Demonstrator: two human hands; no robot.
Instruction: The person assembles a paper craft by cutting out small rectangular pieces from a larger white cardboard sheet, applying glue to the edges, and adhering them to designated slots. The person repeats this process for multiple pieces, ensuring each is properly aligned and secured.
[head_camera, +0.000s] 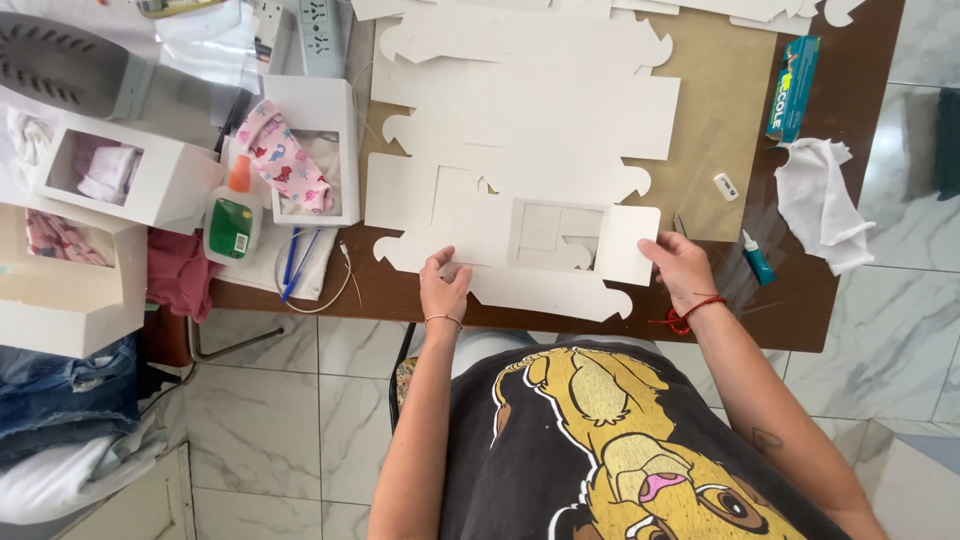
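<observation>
A flat white die-cut cardboard box blank (470, 225) with a square window opening lies at the near edge of the brown table (800, 300). My left hand (443, 287) pinches its near left edge. My right hand (682, 268), with a red cord at the wrist, grips its right flap. More flat white blanks (530, 95) are stacked behind it, on a tan board (715, 130).
Left of the blanks stand a white window box with patterned fabric (310, 150), a glue bottle with an orange cap (232, 215), blue pens (297, 262) and more white boxes (130, 175). At right lie a teal glue box (793, 88), a small teal tube (757, 258), an eraser (726, 186) and a white cloth (822, 200).
</observation>
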